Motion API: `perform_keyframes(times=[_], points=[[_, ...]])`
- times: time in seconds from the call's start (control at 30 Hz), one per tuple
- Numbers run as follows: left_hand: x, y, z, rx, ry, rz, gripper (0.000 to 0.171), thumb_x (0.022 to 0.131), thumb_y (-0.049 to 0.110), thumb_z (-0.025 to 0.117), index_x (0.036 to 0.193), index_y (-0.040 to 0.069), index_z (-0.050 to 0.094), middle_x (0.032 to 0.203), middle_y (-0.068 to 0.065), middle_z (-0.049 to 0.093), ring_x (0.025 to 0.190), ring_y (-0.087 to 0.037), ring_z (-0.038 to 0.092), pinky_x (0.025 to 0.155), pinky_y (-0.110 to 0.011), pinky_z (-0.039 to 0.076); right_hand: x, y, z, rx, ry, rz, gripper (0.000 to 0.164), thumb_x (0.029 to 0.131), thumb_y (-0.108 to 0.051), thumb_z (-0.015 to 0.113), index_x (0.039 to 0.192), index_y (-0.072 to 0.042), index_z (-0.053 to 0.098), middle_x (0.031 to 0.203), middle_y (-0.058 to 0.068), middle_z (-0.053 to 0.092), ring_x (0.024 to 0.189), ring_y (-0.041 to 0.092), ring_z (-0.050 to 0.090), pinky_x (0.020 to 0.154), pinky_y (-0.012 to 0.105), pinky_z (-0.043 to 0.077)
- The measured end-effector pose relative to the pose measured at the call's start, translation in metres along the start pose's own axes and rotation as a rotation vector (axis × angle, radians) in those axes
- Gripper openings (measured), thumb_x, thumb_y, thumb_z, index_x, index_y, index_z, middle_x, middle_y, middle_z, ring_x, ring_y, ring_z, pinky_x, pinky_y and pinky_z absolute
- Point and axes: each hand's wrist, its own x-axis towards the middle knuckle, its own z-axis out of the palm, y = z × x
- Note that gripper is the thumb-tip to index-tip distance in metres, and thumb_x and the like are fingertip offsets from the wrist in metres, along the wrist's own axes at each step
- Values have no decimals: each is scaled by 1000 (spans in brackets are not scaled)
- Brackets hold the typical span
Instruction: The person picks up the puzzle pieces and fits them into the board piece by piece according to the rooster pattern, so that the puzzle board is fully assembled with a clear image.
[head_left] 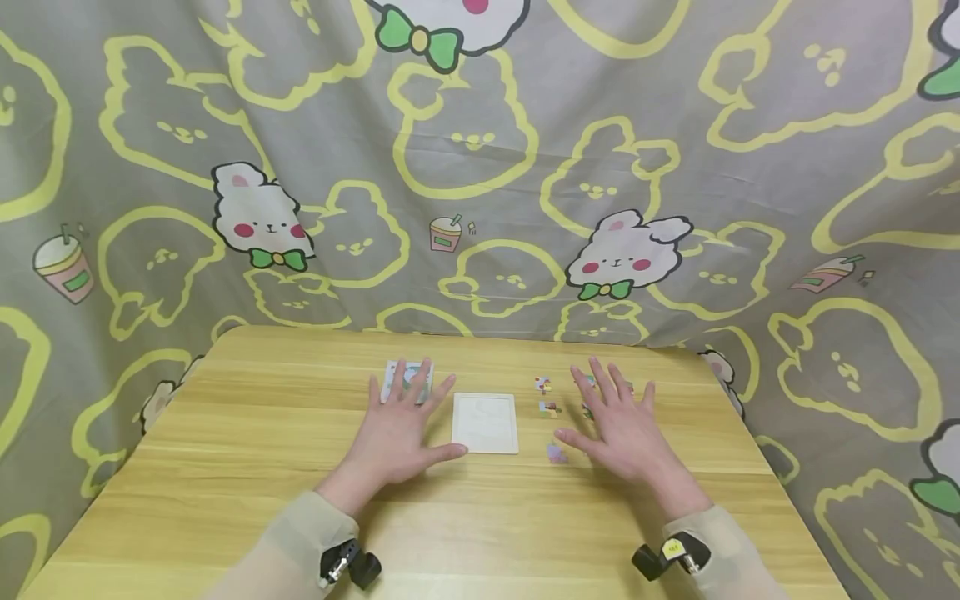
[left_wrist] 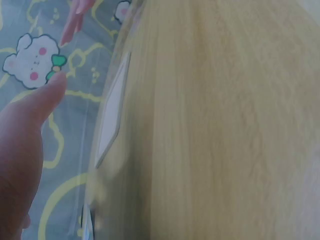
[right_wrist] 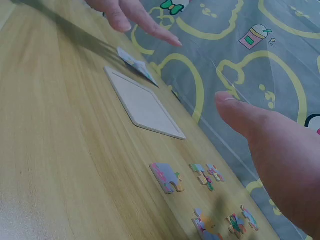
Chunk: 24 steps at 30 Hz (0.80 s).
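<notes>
My left hand [head_left: 401, 437], fingers spread and holding nothing, hovers above the table. Its fingertips overlap a printed picture card [head_left: 389, 385] in the head view, and its thumb points at the pale square puzzle tray [head_left: 485, 423], whose recess is bare. Spread in the same way, my right hand [head_left: 622, 429] is over the right side of the table. Jigsaw pieces lie around and under it: a lilac piece [head_left: 556, 453] near the thumb, two small colourful pieces [head_left: 548, 409] left of the fingers, and others partly hidden by the hand. The right wrist view shows a pink-and-lilac corner piece [right_wrist: 162, 176] close to the tray.
The wood-grain table [head_left: 480, 517] ends at the back against a grey curtain [head_left: 495, 225] printed with yellow outlines and rabbits. The curtain also hangs along both sides. A small black camera [head_left: 363, 569] sits on the left wrist, and another wrist camera [head_left: 651, 561] on the right.
</notes>
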Motion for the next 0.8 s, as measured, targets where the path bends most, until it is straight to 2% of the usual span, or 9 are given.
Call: perform_keyframes(times=[0.27, 0.37, 0.5, 0.6, 0.8], points=[[-1, 10, 9, -25, 3, 21, 104, 89, 88, 50, 170, 27, 27, 174, -16, 19, 155, -50, 22, 113, -81, 20, 3, -1, 2, 1, 48, -8, 99, 97, -76, 53, 171, -20, 20, 174, 17, 20, 156, 45, 22, 110, 86, 9], [-2, 14, 12, -39, -23, 15, 101, 92, 84, 52, 170, 26, 27, 175, -14, 16, 157, -46, 17, 114, -80, 19, 5, -1, 2, 15, 72, -14, 97, 98, -74, 54, 171, -20, 21, 173, 17, 24, 155, 44, 25, 111, 84, 10], [-2, 21, 16, -67, -45, 13, 96, 95, 79, 55, 169, 23, 30, 174, -15, 19, 158, -45, 11, 114, -80, 19, 8, -1, 1, 32, 87, -22, 95, 98, -73, 55, 171, -20, 24, 172, 17, 26, 154, 44, 27, 112, 84, 11], [-2, 25, 18, -70, -52, 8, 95, 96, 75, 56, 169, 20, 31, 173, -17, 22, 158, -46, 11, 114, -79, 23, 10, -2, 1, 39, 90, -32, 94, 98, -72, 55, 170, -18, 26, 172, 16, 27, 153, 44, 29, 112, 83, 13], [-3, 29, 23, -101, -83, -14, 94, 98, 73, 55, 169, 18, 29, 173, -16, 23, 156, -45, 24, 116, -75, 25, 12, -2, 4, 64, 104, -43, 90, 99, -69, 58, 167, -14, 34, 171, 16, 29, 150, 45, 34, 112, 81, 15]])
